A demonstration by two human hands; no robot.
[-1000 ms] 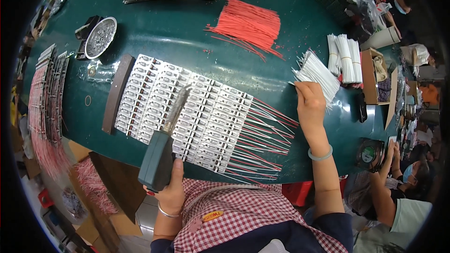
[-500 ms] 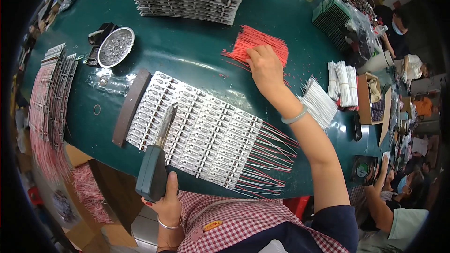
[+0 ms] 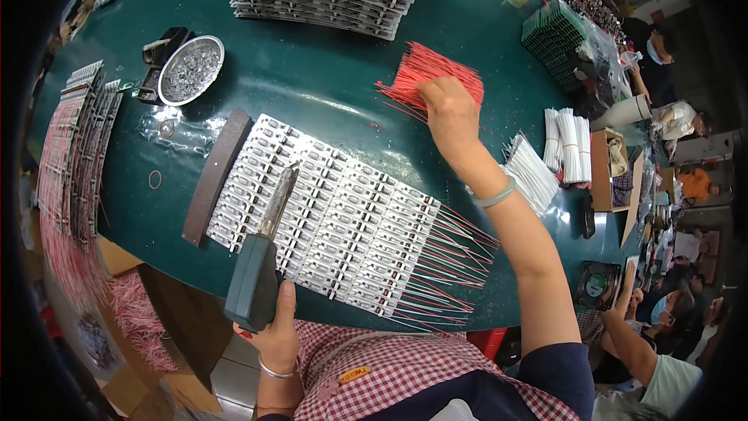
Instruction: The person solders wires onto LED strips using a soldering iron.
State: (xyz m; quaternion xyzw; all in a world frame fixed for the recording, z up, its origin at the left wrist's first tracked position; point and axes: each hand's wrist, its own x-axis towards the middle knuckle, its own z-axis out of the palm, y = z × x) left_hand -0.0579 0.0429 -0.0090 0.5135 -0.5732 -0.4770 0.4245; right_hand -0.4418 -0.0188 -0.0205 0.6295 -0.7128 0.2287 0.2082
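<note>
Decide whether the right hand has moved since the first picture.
Yes: the right hand has gone from the loose white wires, leftward and farther forward, to the red wires.

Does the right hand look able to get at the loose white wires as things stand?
Probably yes: the right hand is at the red wires, but the loose white wires lie close by, with nothing seen stacked on them.
</note>
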